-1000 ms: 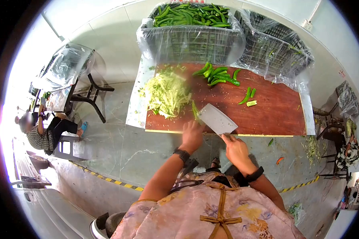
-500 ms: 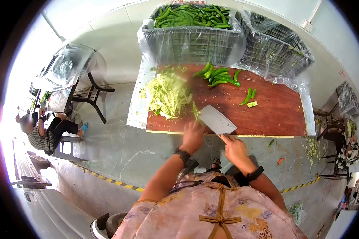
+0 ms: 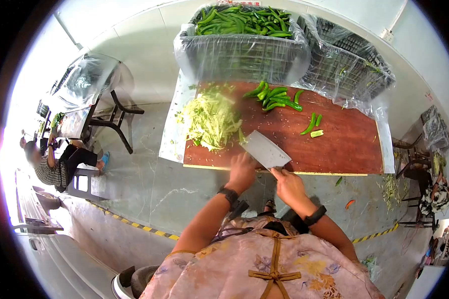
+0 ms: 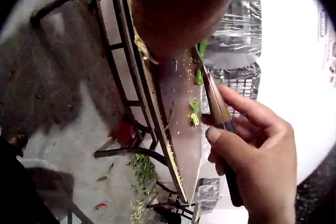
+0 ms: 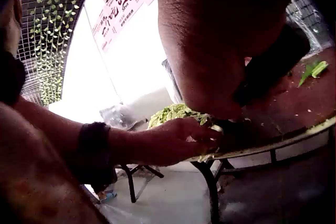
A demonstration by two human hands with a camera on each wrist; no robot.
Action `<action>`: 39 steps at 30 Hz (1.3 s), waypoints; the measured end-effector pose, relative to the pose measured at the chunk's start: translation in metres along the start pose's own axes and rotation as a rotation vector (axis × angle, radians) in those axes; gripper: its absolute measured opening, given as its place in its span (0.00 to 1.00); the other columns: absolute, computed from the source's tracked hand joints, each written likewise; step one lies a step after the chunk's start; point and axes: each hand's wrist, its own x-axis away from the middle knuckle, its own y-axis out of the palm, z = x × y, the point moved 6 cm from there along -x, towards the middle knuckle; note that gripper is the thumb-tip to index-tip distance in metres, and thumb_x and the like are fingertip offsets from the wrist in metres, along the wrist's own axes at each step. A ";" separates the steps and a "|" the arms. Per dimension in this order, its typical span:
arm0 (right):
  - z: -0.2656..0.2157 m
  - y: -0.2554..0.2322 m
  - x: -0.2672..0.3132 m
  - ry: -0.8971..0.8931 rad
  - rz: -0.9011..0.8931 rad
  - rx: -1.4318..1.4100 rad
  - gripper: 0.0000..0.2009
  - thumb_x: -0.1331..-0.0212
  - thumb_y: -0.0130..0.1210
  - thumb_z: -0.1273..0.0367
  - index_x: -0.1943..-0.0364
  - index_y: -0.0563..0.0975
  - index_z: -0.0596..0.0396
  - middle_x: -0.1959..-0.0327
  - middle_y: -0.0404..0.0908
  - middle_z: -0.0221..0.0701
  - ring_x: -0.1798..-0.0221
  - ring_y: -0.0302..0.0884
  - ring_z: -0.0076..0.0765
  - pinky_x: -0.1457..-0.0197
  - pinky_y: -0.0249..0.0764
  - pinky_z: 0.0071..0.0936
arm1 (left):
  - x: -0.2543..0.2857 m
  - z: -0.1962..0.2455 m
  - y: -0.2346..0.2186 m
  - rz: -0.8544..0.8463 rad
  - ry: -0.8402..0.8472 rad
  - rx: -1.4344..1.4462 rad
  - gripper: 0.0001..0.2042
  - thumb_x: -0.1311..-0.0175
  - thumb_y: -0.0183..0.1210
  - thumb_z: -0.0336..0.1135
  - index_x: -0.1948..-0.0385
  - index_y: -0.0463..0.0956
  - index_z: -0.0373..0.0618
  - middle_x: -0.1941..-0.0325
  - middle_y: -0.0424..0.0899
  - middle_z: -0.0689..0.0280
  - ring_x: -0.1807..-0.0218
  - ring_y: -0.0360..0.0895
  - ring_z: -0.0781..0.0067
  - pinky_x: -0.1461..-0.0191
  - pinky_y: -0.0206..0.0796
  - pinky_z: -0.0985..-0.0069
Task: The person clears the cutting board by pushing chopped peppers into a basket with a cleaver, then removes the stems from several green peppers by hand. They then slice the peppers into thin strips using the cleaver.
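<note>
Leftmost, shredded pepper [image 3: 212, 119] heaps at the cutting board's [image 3: 344, 149] left end. Left hand [image 3: 243, 169] rests at the near edge, pressing a green pepper [image 3: 242, 135], fingers curled. Right hand [image 3: 288, 184] clamps the cleaver [image 3: 265, 149] handle, blade just beside the left fingers. Wall sign [image 5: 123, 8] illegible.

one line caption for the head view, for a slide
Right hand grips a cleaver on a wooden board, left hand beside shredded greens.

No legible text on wall sign [image 5: 122, 9]
</note>
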 end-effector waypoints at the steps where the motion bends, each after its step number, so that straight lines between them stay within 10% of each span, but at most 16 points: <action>1: 0.000 0.004 -0.006 0.021 -0.017 0.019 0.20 0.53 0.51 0.76 0.50 0.75 0.53 0.67 0.78 0.42 0.69 0.77 0.50 0.66 0.74 0.40 | 0.000 -0.001 0.002 -0.009 -0.004 0.002 0.08 0.51 0.53 0.31 0.73 0.82 0.56 0.59 0.73 0.64 0.52 0.68 0.58 0.49 0.59 0.61; 32: -0.001 -0.034 -0.089 -0.139 0.013 0.241 0.20 0.50 0.49 0.76 0.50 0.74 0.48 0.61 0.77 0.39 0.61 0.78 0.48 0.63 0.75 0.41 | -0.009 -0.008 -0.008 0.062 0.021 0.015 0.06 0.50 0.53 0.32 0.73 0.79 0.47 0.64 0.74 0.62 0.54 0.69 0.60 0.51 0.58 0.61; 35: 0.001 -0.042 -0.086 -0.057 0.002 0.168 0.21 0.51 0.51 0.77 0.49 0.75 0.47 0.59 0.77 0.39 0.61 0.78 0.48 0.63 0.75 0.40 | -0.015 -0.021 -0.015 -0.228 -0.097 0.064 0.12 0.48 0.52 0.31 0.61 0.77 0.46 0.59 0.74 0.60 0.54 0.71 0.56 0.49 0.60 0.58; 37: 0.004 -0.040 -0.082 -0.073 -0.002 0.170 0.22 0.52 0.51 0.77 0.48 0.75 0.47 0.59 0.77 0.38 0.61 0.77 0.48 0.63 0.75 0.40 | -0.020 -0.032 -0.045 0.176 -0.135 0.218 0.16 0.45 0.51 0.32 0.53 0.74 0.42 0.49 0.74 0.56 0.46 0.69 0.53 0.42 0.58 0.54; 39: 0.005 -0.036 -0.077 -0.077 -0.011 0.168 0.22 0.52 0.52 0.77 0.48 0.75 0.46 0.59 0.77 0.38 0.61 0.77 0.48 0.63 0.75 0.39 | -0.034 -0.034 -0.056 0.222 -0.061 0.228 0.19 0.45 0.51 0.32 0.48 0.70 0.42 0.44 0.71 0.55 0.41 0.66 0.52 0.38 0.55 0.54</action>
